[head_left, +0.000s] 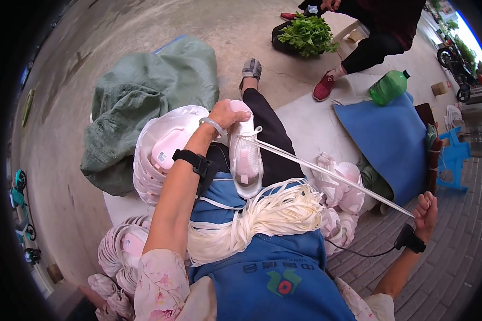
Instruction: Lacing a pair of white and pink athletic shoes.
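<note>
On my lap lies a pink and white shoe upper (245,160), with its pink end gripped by my left hand (228,115). A white shoelace (326,172) runs taut from the upper out to the right. My right hand (426,213) is closed in a fist round the lace's far end, well away from the shoe. A thick bundle of cream-white laces (268,216) is draped across my blue apron (268,278), just below the upper.
Nested shoe uppers (144,155) are stacked at my left, with more pink uppers (340,187) at my right. A green sack (144,96) lies beyond. Ahead sits another person by leafy greens (310,36). A green bottle (389,87) rests on a blue sheet (383,136) near a blue stool (452,160).
</note>
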Available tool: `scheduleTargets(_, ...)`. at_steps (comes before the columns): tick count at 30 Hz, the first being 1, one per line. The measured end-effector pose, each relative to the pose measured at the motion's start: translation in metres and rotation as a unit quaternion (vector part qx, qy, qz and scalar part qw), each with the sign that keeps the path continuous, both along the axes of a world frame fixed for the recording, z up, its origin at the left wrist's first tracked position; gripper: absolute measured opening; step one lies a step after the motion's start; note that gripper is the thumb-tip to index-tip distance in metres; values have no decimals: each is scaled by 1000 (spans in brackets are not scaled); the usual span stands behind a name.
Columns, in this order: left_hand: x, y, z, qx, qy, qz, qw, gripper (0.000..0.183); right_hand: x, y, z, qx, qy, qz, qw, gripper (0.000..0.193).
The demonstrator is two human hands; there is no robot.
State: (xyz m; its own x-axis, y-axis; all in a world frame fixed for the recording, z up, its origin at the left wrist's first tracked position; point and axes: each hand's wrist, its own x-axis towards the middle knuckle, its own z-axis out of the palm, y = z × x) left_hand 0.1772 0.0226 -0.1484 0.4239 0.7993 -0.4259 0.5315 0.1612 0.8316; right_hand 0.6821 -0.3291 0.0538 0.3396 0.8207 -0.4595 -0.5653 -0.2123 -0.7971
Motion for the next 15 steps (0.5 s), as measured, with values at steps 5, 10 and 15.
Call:
scheduleTargets(5,1,-17,-29,163,-16,170,972,38,-65,45,-104,-175,-289,15,941,31)
scheduleTargets(10,-20,-58,25,196,13,74,978,20,-209,140,-117,6,-483,274,831,23)
scheduleTargets(15,-20,-72,25,59,-30,20,998,13,-296,188,-137,121,-527,365,758,16)
